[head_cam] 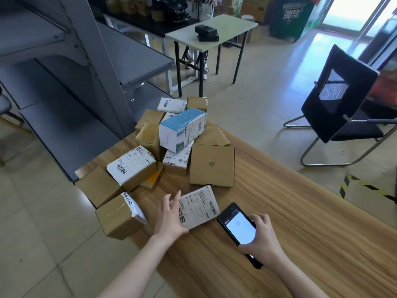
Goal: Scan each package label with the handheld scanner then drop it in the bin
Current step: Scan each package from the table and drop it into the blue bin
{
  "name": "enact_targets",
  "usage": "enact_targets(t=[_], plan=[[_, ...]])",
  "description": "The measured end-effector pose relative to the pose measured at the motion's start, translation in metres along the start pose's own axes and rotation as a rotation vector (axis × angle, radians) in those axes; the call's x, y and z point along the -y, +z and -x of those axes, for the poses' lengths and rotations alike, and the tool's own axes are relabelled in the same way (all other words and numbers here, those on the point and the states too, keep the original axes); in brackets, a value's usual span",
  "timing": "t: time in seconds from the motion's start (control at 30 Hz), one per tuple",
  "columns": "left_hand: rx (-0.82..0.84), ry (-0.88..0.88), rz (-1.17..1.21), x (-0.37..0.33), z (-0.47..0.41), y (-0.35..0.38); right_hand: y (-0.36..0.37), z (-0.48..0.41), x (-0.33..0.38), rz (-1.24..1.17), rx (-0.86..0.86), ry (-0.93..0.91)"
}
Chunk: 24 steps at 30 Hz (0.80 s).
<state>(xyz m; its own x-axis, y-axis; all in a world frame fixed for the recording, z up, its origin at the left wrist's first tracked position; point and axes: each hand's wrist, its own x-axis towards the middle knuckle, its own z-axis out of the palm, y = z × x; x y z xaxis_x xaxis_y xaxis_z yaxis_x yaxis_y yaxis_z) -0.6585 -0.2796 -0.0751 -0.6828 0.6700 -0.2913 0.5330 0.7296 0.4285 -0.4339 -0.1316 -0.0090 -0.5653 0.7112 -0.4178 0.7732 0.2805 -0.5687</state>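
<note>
**At the table's near edge: label up, scanner not yet aimed**

On the long wooden table [300, 211], with its striped brown grain, a pile of packages [150, 143] fills the far left corner. Most of them are plain cardboard cubes with shiny tape, and some have white paper labels. One glossy blue-and-white box [182, 130] lies on top. Nearer to the person lies the flat package [199, 208], apart from the pile, with its white label and barcodes facing up. Just to the right of it is the handheld scanner [238, 229], a black slab like a phone with a lit white screen. I cannot tell if it rests on the table or hangs low over it.

The left hand [169, 216] touches the left edge of the flat package with fingers straight and spread wide; it does not grip. The right hand [264, 237] holds the scanner from the side, fingers curled around its body.

I judge that the step in hand is scanning this label. To do it well, the left hand should hold the package still and flat, so the paper does not reflect the window light. The right hand should tip the scanner's top end toward one barcode only, since the label carries several. No bin shows in this view, so it must be found before the drop.
</note>
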Motion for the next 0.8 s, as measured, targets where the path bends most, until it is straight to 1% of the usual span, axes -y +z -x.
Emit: enact_targets(t=[0.1, 0.2, 0.33, 0.4, 0.5, 0.63, 0.8], plan=[[0.022, -0.022, 0.024, 0.001, 0.003, 0.009, 0.0, 0.003, 0.005, 0.069, 0.03, -0.041], [0.04, 0.013, -0.004, 0.007, 0.007, 0.015, -0.002, 0.006, 0.012, 0.201, 0.054, -0.12], [0.062, 0.037, 0.021, 0.016, 0.004, 0.012, -0.006, 0.003, 0.023, 0.48, 0.076, -0.307], [0.078, 0.08, 0.0, 0.019, -0.001, 0.005, -0.007, 0.0, 0.03, 0.563, 0.073, -0.348], [0.076, 0.128, -0.053, 0.023, -0.006, -0.003, -0.009, -0.003, 0.041, 0.644, 0.048, -0.374], [0.067, 0.202, -0.002, 0.03, -0.004, -0.005, -0.012, -0.007, 0.049, 0.753, 0.017, -0.382], [0.007, 0.323, 0.018, 0.029, -0.004, -0.011, -0.014, -0.008, 0.052, 0.81, -0.02, -0.366]])
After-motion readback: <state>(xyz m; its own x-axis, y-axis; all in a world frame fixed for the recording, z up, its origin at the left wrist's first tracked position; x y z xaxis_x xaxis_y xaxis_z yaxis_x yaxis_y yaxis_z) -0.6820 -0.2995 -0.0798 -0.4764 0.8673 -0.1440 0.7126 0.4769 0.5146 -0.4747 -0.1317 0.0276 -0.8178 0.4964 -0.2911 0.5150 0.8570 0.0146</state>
